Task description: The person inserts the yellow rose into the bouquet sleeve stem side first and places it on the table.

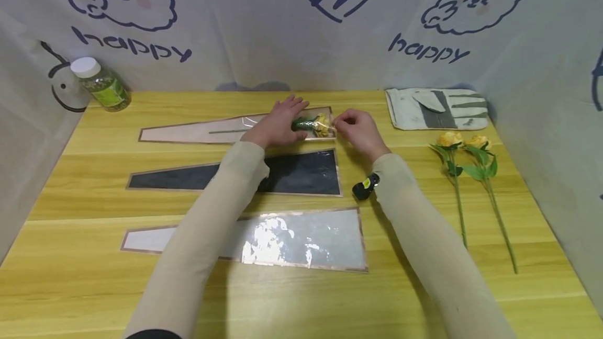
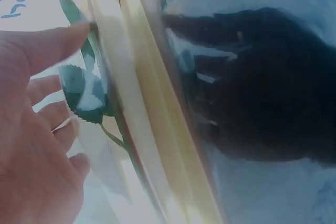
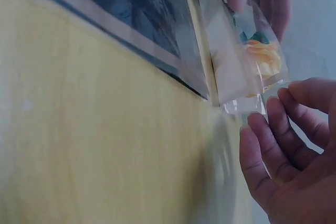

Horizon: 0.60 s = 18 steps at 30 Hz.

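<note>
A yellow artificial rose lies inside a clear-fronted pink flower sleeve, its green stem running toward the narrow end. My left hand rests on the sleeve with spread, mostly straight fingers, just beside the bloom. In the left wrist view the thumb touches the green leaves. At the wide end of the sleeve, my right hand pinches the clear film edge between thumb and forefinger. The right wrist view shows the bloom behind the film, close to that pinch.
Nearer me lie a black sleeve and a white sleeve. Two more yellow roses lie at the right, below a folded work glove. A lidded bottle stands at the back left. Printed cloth borders the table.
</note>
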Available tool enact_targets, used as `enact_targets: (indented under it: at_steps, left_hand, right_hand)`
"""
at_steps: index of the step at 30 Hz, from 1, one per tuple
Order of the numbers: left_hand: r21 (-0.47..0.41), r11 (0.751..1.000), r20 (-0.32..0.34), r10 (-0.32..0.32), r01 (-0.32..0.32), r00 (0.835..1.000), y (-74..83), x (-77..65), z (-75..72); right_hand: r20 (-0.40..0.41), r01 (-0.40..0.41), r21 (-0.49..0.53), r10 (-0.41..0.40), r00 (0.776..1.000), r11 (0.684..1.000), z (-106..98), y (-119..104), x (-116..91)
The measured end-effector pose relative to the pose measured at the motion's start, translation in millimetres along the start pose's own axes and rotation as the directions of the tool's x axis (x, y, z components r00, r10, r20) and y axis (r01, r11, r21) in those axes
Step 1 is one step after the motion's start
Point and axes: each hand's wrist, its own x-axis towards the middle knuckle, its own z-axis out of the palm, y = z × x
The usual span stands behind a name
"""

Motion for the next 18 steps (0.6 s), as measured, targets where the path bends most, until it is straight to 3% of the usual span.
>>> enact_targets:
  at_steps: [9, 13, 18]
  left_hand:
    - [-0.090, 0.996, -0.026, 0.026, -0.028, 0.999, -0.8, -8.6, 0.1]
    - [-0.125, 0.992, -0.073, 0.010, -0.019, 0.997, 0.0, -21.7, 0.2]
    - [-0.091, 0.996, -0.158, 0.008, -0.023, 0.987, 8.2, -44.9, 2.7]
  right_hand:
    - [-0.001, 0.004, -0.139, -0.004, 1.000, 0.990, -18.2, -6.8, -15.3]
    - [0.026, 0.019, -0.218, -0.013, 1.000, 0.976, -26.0, -10.2, -27.9]
    - [0.106, 0.004, -0.300, 0.030, 0.994, 0.954, -28.3, -14.5, -47.1]
